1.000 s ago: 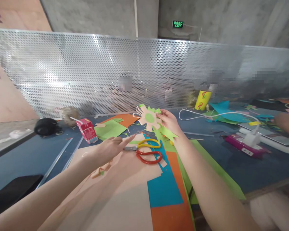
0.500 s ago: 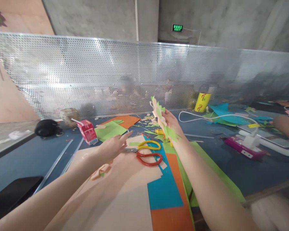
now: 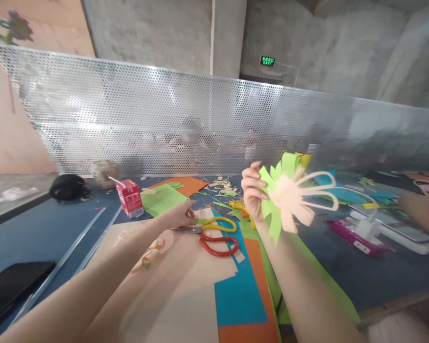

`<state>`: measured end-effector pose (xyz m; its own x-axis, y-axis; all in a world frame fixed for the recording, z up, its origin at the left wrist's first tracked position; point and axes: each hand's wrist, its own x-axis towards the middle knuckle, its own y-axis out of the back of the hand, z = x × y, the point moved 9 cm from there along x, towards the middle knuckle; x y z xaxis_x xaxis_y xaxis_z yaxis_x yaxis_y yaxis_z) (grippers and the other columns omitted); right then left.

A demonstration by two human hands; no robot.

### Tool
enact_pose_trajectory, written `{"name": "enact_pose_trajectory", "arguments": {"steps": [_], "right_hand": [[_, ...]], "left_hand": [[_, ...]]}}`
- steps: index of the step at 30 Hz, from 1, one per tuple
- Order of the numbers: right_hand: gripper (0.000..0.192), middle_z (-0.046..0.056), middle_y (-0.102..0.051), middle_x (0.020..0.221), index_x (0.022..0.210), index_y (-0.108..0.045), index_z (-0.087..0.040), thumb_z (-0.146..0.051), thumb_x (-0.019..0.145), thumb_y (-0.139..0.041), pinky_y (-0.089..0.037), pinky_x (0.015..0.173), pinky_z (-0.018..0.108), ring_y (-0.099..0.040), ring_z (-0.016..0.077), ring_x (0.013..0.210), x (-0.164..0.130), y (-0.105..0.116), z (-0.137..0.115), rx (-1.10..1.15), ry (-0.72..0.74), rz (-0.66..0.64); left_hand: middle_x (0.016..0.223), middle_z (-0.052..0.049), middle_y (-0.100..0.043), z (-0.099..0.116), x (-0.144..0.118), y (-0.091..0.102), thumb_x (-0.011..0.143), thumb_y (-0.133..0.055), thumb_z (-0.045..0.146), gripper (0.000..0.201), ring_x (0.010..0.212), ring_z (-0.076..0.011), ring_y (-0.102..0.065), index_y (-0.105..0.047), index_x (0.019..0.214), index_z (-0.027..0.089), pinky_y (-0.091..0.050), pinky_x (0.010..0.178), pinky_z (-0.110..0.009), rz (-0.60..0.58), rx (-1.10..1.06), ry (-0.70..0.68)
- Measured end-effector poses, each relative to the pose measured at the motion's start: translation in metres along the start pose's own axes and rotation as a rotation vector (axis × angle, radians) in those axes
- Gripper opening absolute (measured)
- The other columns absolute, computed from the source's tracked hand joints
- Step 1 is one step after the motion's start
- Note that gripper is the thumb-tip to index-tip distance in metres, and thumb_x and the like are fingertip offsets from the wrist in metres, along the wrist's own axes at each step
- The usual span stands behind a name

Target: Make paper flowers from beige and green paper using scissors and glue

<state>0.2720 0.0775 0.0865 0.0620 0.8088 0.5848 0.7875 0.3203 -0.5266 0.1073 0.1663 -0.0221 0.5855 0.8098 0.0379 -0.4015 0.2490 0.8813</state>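
Note:
My right hand (image 3: 253,190) is raised over the table, its fingers closed around the edge of a paper flower (image 3: 289,195). The flower has green strips behind and pale peach petals in front, some of them thin loops, and faces right. My left hand (image 3: 178,215) hovers low over the peach paper (image 3: 171,295), fingers bent and apart, nothing visible in them. Just beside its fingertips lie scissors (image 3: 218,238) with one yellow and one red handle. A small green strip (image 3: 199,221) is close to those fingers.
Blue paper (image 3: 239,305) and orange paper (image 3: 252,333) lie under the peach sheet. A red drink carton (image 3: 129,197), a black phone-like slab (image 3: 16,290) and paper scraps (image 3: 223,188) are around. At right are a purple power strip (image 3: 357,237) and another person's hand (image 3: 420,209).
My right hand has turned the flower from edge-on to face-on, and it now sits farther right in view. My left hand's pointing finger has bent down towards the paper.

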Motion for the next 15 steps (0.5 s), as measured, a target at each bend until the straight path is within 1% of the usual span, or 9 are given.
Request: {"name": "enact_pose_trajectory", "arguments": {"steps": [3, 5, 6, 8, 9, 11, 12, 14, 15], "right_hand": [[0.021, -0.001, -0.041, 0.068, 0.084, -0.059, -0.029, -0.043, 0.079, -0.043, -0.026, 0.030, 0.011, -0.034, 0.0050, 0.049, -0.005, -0.008, 0.000, 0.078, -0.030, -0.021], [0.021, -0.001, -0.041, 0.068, 0.084, -0.059, -0.029, -0.042, 0.079, -0.043, -0.024, 0.029, 0.011, -0.034, 0.0049, 0.048, -0.007, -0.011, 0.001, 0.085, -0.051, -0.042], [0.022, -0.001, -0.041, 0.068, 0.085, -0.059, -0.028, -0.043, 0.079, -0.043, -0.023, 0.028, 0.011, -0.034, 0.0048, 0.048, -0.007, -0.013, 0.001, 0.088, -0.059, -0.049], [0.023, -0.001, -0.040, 0.067, 0.084, -0.058, -0.027, -0.044, 0.077, -0.045, -0.019, 0.027, 0.010, -0.033, 0.0044, 0.047, -0.008, -0.017, 0.002, 0.098, -0.067, -0.057], [0.022, -0.002, -0.039, 0.066, 0.083, -0.058, -0.027, -0.043, 0.077, -0.046, -0.018, 0.027, 0.010, -0.032, 0.0041, 0.046, -0.009, -0.019, 0.002, 0.098, -0.070, -0.060], [0.021, -0.003, -0.036, 0.063, 0.080, -0.058, -0.026, -0.044, 0.074, -0.049, -0.016, 0.027, 0.011, -0.031, 0.0038, 0.044, -0.009, -0.024, 0.005, 0.070, -0.084, -0.071], [0.020, -0.003, -0.035, 0.062, 0.079, -0.057, -0.027, -0.044, 0.072, -0.051, -0.016, 0.027, 0.011, -0.030, 0.0038, 0.043, -0.010, -0.026, 0.008, 0.042, -0.101, -0.075], [0.020, -0.003, -0.035, 0.062, 0.077, -0.055, -0.027, -0.045, 0.069, -0.054, -0.019, 0.029, 0.012, -0.030, 0.0044, 0.043, -0.011, -0.028, 0.015, -0.029, -0.134, -0.070], [0.021, -0.003, -0.035, 0.062, 0.078, -0.055, -0.028, -0.046, 0.067, -0.056, -0.021, 0.030, 0.013, -0.031, 0.0050, 0.044, -0.012, -0.028, 0.019, -0.067, -0.147, -0.070]], "left_hand": [[0.084, -0.006, -0.065, -0.007, -0.002, -0.003, 0.067, -0.052, 0.024, 0.067, 0.065, -0.0149, -0.059, -0.027, 0.128, 0.010, -0.046, 0.055, -0.023, -0.030, -0.032, 0.048], [0.080, -0.005, -0.066, -0.007, -0.002, -0.004, 0.067, -0.051, 0.020, 0.066, 0.063, -0.0147, -0.059, -0.028, 0.128, 0.012, -0.045, 0.054, -0.022, -0.041, 0.002, 0.045], [0.077, -0.004, -0.065, -0.004, -0.003, -0.002, 0.067, -0.051, 0.017, 0.064, 0.064, -0.0150, -0.059, -0.030, 0.126, 0.013, -0.045, 0.055, -0.023, -0.018, 0.037, 0.029], [0.076, -0.004, -0.064, 0.006, -0.007, 0.010, 0.068, -0.048, 0.012, 0.055, 0.069, -0.0161, -0.059, -0.037, 0.122, 0.014, -0.045, 0.060, -0.024, 0.078, 0.109, 0.000], [0.076, -0.005, -0.064, 0.014, -0.013, 0.022, 0.070, -0.045, 0.011, 0.047, 0.070, -0.0167, -0.059, -0.041, 0.117, 0.014, -0.045, 0.062, -0.026, 0.192, 0.143, -0.008], [0.090, -0.007, -0.061, 0.037, -0.030, 0.039, 0.077, -0.040, 0.017, 0.036, 0.082, -0.0169, -0.057, -0.042, 0.113, 0.016, -0.044, 0.072, -0.029, 0.314, 0.124, -0.042], [0.086, -0.005, -0.060, 0.053, -0.044, 0.051, 0.079, -0.042, 0.024, 0.029, 0.079, -0.0165, -0.057, -0.045, 0.107, 0.016, -0.044, 0.071, -0.030, 0.426, 0.034, -0.089], [0.082, -0.004, -0.059, 0.082, -0.075, 0.071, 0.080, -0.044, 0.032, 0.022, 0.075, -0.0145, -0.056, -0.047, 0.097, 0.018, -0.045, 0.067, -0.028, 0.586, -0.237, -0.180], [0.083, -0.003, -0.059, 0.094, -0.087, 0.073, 0.080, -0.044, 0.032, 0.021, 0.076, -0.0138, -0.056, -0.047, 0.097, 0.018, -0.045, 0.066, -0.027, 0.584, -0.404, -0.211]]}}
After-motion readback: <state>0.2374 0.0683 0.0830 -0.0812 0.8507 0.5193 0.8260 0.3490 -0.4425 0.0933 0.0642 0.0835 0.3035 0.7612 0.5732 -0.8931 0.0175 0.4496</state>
